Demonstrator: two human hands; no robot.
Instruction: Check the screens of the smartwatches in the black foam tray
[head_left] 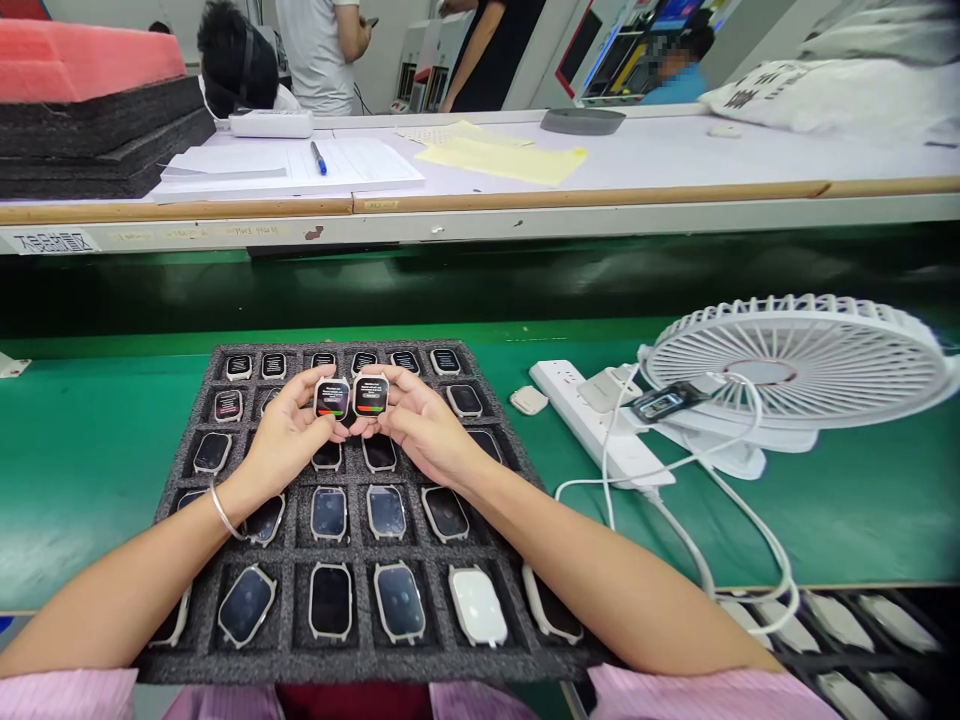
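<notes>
Green counter carries a black foam tray of watch bodies at frame centre. Over its upper rows the left grip pinches the left watch and the right grip pinches the right watch at the fingertips. Both screens are lit, long axes upright in frame, side by side, nearly touching.
</notes>
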